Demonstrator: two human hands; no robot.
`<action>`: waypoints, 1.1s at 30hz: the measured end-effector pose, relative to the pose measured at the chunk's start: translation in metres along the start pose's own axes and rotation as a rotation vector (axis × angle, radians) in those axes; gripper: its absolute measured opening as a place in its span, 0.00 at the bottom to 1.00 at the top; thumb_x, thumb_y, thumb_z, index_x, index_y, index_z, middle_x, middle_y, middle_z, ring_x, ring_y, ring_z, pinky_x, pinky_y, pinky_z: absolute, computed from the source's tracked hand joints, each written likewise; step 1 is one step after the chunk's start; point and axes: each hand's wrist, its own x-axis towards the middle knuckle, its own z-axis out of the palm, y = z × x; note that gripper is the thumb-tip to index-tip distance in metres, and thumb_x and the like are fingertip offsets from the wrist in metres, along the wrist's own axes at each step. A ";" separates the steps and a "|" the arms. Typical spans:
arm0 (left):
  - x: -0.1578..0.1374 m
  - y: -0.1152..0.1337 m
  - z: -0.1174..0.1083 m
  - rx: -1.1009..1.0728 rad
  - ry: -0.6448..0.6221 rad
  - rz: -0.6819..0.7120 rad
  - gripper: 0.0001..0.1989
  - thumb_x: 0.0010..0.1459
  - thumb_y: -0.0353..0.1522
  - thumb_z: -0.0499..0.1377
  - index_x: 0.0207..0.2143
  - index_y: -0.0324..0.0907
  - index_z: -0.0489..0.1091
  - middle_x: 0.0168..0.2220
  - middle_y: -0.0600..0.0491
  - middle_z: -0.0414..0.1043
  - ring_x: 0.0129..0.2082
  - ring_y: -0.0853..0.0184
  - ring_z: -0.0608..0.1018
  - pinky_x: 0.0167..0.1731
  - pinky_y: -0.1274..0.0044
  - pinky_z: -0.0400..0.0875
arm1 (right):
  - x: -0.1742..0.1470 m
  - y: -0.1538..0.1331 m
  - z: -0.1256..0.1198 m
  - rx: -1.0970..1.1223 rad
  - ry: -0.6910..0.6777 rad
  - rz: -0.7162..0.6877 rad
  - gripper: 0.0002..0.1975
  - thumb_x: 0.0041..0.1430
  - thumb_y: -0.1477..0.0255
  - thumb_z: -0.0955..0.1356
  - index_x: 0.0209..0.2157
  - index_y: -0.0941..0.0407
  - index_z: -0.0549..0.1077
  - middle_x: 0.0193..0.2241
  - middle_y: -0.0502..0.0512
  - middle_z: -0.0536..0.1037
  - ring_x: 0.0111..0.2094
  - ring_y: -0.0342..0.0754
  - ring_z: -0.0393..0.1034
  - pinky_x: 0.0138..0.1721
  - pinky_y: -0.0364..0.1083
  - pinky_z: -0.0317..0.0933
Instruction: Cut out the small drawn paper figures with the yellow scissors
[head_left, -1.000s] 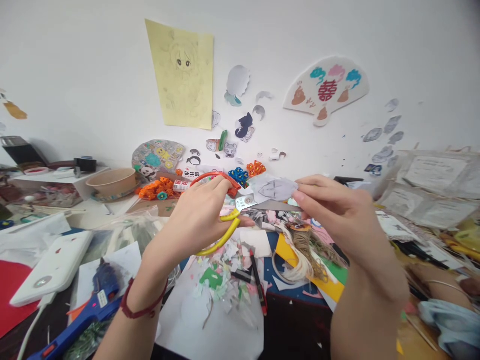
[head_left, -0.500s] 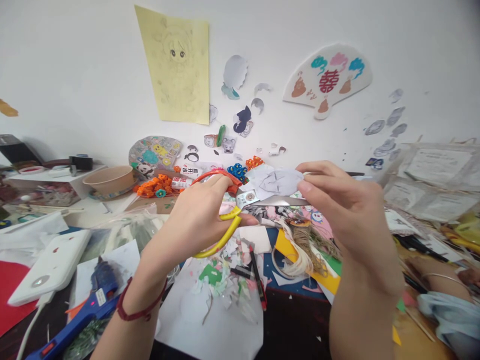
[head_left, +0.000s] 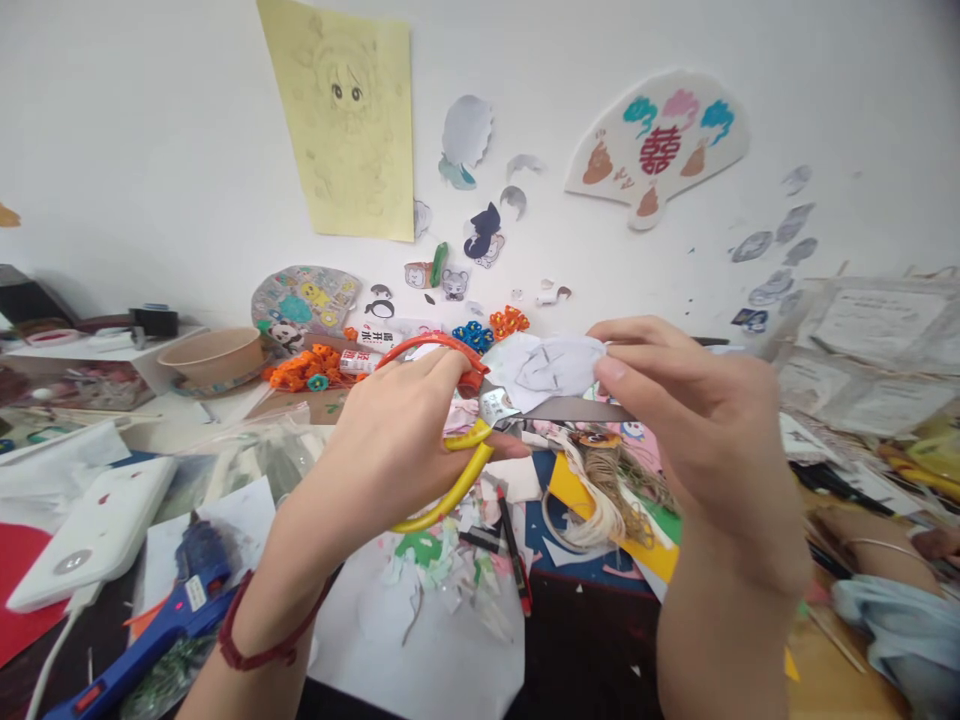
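My left hand (head_left: 409,420) is wrapped round the scissors (head_left: 457,485), which have one yellow and one red handle. Their blades point right, and the white paper piece (head_left: 551,365) with pencil lines lies at the blades. Fingertips of my right hand (head_left: 667,390) pinch that paper by its right edge. How far the blades reach into the paper is partly hidden. Below my hands, paper scraps (head_left: 442,560) and a black-and-red pen (head_left: 515,560) lie on a white sheet (head_left: 420,660).
A blue glue gun (head_left: 165,620) and a white power strip or charger (head_left: 94,530) with a cable lie at left. Twine (head_left: 600,480) and yellow card lie under my right hand. Another person's arm (head_left: 877,540) rests at far right. A bowl (head_left: 214,355) stands behind.
The scissors have tilted and shifted slightly right with my left hand. The paper's angle has turned a little in my right fingers. The whole view has shifted slightly.
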 end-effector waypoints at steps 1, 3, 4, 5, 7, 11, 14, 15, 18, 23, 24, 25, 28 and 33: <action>0.000 0.000 0.000 -0.005 -0.009 -0.002 0.24 0.58 0.55 0.58 0.37 0.43 0.64 0.31 0.53 0.69 0.28 0.62 0.72 0.27 0.72 0.58 | 0.000 0.000 0.000 -0.002 0.006 0.000 0.09 0.61 0.71 0.70 0.26 0.49 0.78 0.37 0.54 0.79 0.47 0.58 0.73 0.44 0.56 0.68; 0.000 0.000 0.001 -0.016 -0.023 -0.005 0.24 0.57 0.55 0.59 0.37 0.44 0.63 0.30 0.53 0.68 0.27 0.62 0.71 0.26 0.73 0.57 | 0.000 -0.001 0.001 -0.007 0.012 -0.004 0.10 0.61 0.71 0.70 0.25 0.49 0.78 0.37 0.55 0.79 0.47 0.58 0.73 0.44 0.56 0.69; 0.001 0.000 0.002 -0.024 -0.029 -0.005 0.24 0.57 0.55 0.59 0.36 0.44 0.63 0.29 0.54 0.67 0.27 0.62 0.70 0.26 0.73 0.57 | -0.001 -0.001 0.002 -0.009 0.017 -0.007 0.10 0.60 0.71 0.70 0.25 0.49 0.78 0.37 0.55 0.79 0.47 0.58 0.73 0.44 0.56 0.69; 0.001 0.000 0.002 -0.035 -0.033 -0.005 0.24 0.57 0.55 0.59 0.35 0.44 0.62 0.29 0.54 0.67 0.27 0.63 0.70 0.26 0.73 0.56 | -0.001 -0.001 0.002 -0.010 0.020 -0.011 0.10 0.60 0.71 0.70 0.25 0.49 0.78 0.36 0.55 0.79 0.46 0.58 0.73 0.44 0.56 0.69; 0.001 -0.001 0.003 -0.060 -0.044 -0.015 0.23 0.57 0.54 0.59 0.33 0.44 0.60 0.28 0.55 0.67 0.26 0.63 0.69 0.25 0.74 0.56 | -0.001 -0.002 0.002 -0.007 0.030 -0.020 0.10 0.60 0.72 0.70 0.25 0.49 0.78 0.36 0.54 0.79 0.46 0.58 0.74 0.44 0.57 0.68; 0.002 -0.003 0.004 -0.138 -0.073 -0.043 0.22 0.58 0.53 0.58 0.34 0.44 0.61 0.29 0.54 0.70 0.27 0.64 0.70 0.26 0.74 0.57 | -0.002 -0.003 0.002 0.026 0.053 -0.023 0.11 0.60 0.75 0.70 0.25 0.48 0.79 0.34 0.53 0.78 0.44 0.57 0.74 0.45 0.57 0.67; 0.003 -0.002 0.004 -0.197 -0.083 -0.040 0.21 0.57 0.52 0.60 0.37 0.44 0.65 0.33 0.54 0.73 0.30 0.63 0.72 0.28 0.73 0.59 | -0.003 -0.002 0.000 0.039 0.059 -0.013 0.11 0.59 0.76 0.71 0.24 0.48 0.79 0.33 0.54 0.78 0.44 0.57 0.74 0.45 0.57 0.67; 0.004 -0.002 0.004 -0.208 -0.085 -0.041 0.21 0.57 0.52 0.60 0.38 0.44 0.65 0.33 0.54 0.73 0.30 0.63 0.72 0.28 0.73 0.59 | -0.003 -0.001 -0.001 0.038 0.060 -0.014 0.12 0.59 0.76 0.70 0.24 0.48 0.80 0.33 0.54 0.79 0.45 0.58 0.74 0.45 0.57 0.67; 0.004 -0.001 0.005 -0.239 -0.088 -0.035 0.21 0.56 0.51 0.61 0.38 0.44 0.66 0.34 0.54 0.74 0.31 0.63 0.72 0.29 0.74 0.59 | -0.004 0.000 -0.003 0.037 0.064 -0.030 0.12 0.60 0.76 0.70 0.25 0.47 0.80 0.33 0.53 0.79 0.46 0.58 0.74 0.45 0.57 0.67; 0.003 -0.003 0.007 -0.268 -0.087 -0.023 0.20 0.57 0.50 0.61 0.39 0.44 0.66 0.35 0.54 0.74 0.31 0.63 0.72 0.30 0.74 0.59 | -0.004 0.004 -0.003 0.063 0.072 -0.067 0.11 0.59 0.77 0.70 0.27 0.48 0.82 0.34 0.52 0.80 0.44 0.55 0.75 0.43 0.55 0.67; 0.003 -0.003 0.007 -0.268 -0.090 -0.026 0.20 0.56 0.50 0.61 0.40 0.44 0.66 0.35 0.54 0.74 0.31 0.64 0.72 0.30 0.74 0.59 | -0.004 0.005 -0.003 0.066 0.076 -0.078 0.11 0.59 0.77 0.70 0.27 0.49 0.82 0.34 0.52 0.80 0.43 0.54 0.75 0.42 0.54 0.68; 0.003 -0.004 0.007 -0.270 -0.092 -0.030 0.20 0.56 0.50 0.61 0.39 0.44 0.66 0.35 0.54 0.74 0.31 0.64 0.72 0.29 0.74 0.58 | -0.004 0.005 -0.004 0.067 0.076 -0.089 0.11 0.59 0.77 0.71 0.28 0.49 0.82 0.34 0.52 0.80 0.43 0.54 0.75 0.42 0.54 0.68; 0.004 -0.004 0.008 -0.290 -0.106 -0.029 0.20 0.57 0.49 0.61 0.39 0.44 0.66 0.36 0.54 0.74 0.32 0.63 0.73 0.30 0.73 0.59 | -0.003 0.006 -0.005 0.051 0.062 -0.098 0.10 0.59 0.78 0.71 0.28 0.49 0.82 0.35 0.52 0.81 0.42 0.53 0.76 0.41 0.53 0.68; 0.003 -0.004 0.010 -0.311 -0.113 -0.015 0.19 0.58 0.49 0.60 0.40 0.43 0.65 0.37 0.53 0.75 0.34 0.62 0.74 0.32 0.73 0.60 | -0.003 0.006 -0.005 0.027 0.061 -0.090 0.11 0.60 0.78 0.71 0.31 0.48 0.83 0.35 0.51 0.81 0.42 0.52 0.76 0.40 0.52 0.69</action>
